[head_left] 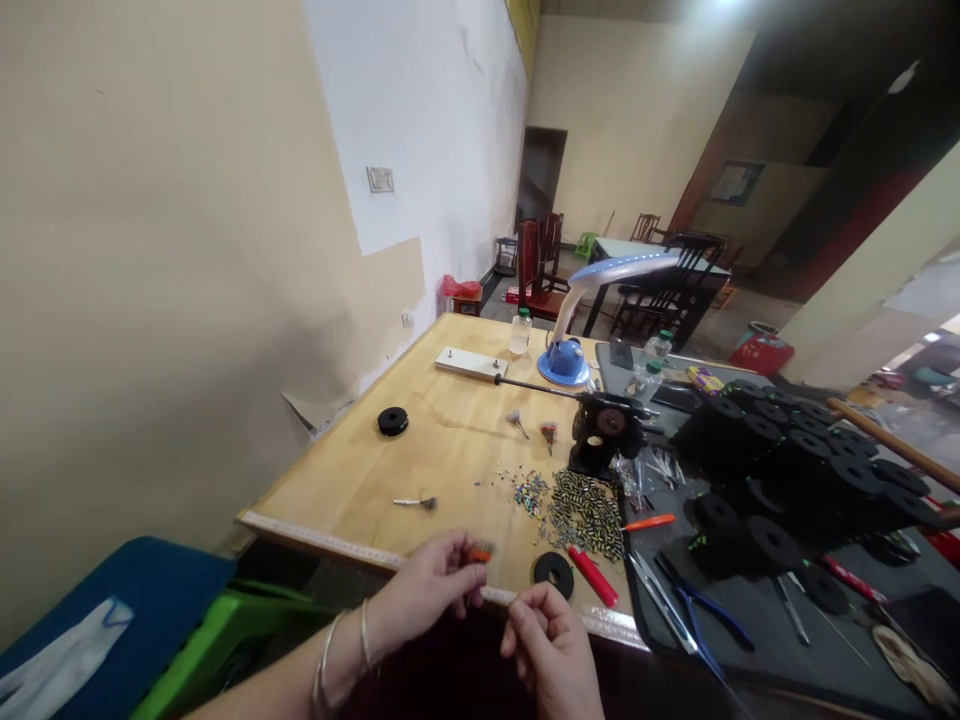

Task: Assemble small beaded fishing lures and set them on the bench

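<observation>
My left hand hovers at the near edge of the wooden table, fingers pinched on a small orange piece. My right hand is just right of it and lower, fingers curled closed; what it holds, if anything, is too small to make out. In front of both hands lie a black ring spool and a red lighter-like stick. Beyond them spreads a heap of small striped beads.
A black hand-crank device and a blue desk lamp stand mid-table. Many black spools pile on a grey mat at right, with pliers and an orange tool. A blue and green stool sits lower left.
</observation>
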Demonstrator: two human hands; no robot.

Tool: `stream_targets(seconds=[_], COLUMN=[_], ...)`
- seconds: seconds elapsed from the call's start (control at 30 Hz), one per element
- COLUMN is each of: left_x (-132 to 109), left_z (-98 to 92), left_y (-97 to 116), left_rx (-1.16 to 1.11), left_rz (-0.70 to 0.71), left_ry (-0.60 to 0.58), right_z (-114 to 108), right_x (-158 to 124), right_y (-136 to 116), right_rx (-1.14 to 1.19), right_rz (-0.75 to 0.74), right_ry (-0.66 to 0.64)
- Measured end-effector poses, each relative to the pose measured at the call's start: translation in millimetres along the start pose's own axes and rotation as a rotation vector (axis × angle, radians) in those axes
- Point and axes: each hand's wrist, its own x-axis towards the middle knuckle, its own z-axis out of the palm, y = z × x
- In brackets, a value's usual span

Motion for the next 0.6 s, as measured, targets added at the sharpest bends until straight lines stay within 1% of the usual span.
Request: stream_targets(seconds=[0.1,0.2,0.37,0.6], left_x=[-22,-35,-41,-43], left_z=[24.0,37.4,45.2,48.1], left_y=[-31,-49,-58,-61], left_rx=[-0.285,-0.406,-0.395,-0.308], left_rz=[-0.103,-0.147,-0.114,-0.055], left_ry=[0.072,0.133,0.147,0.130], right_z=[1,0,1,-1], right_x=[-6,-9,-9,-8], right_y=[4,16,31,31], right_rx=[-0.043,-0.084,-0.091,-0.125], right_rz=[0.016,0.033,0.064,0.073], right_ry=[0.008,0.001,-0.033,-0.016])
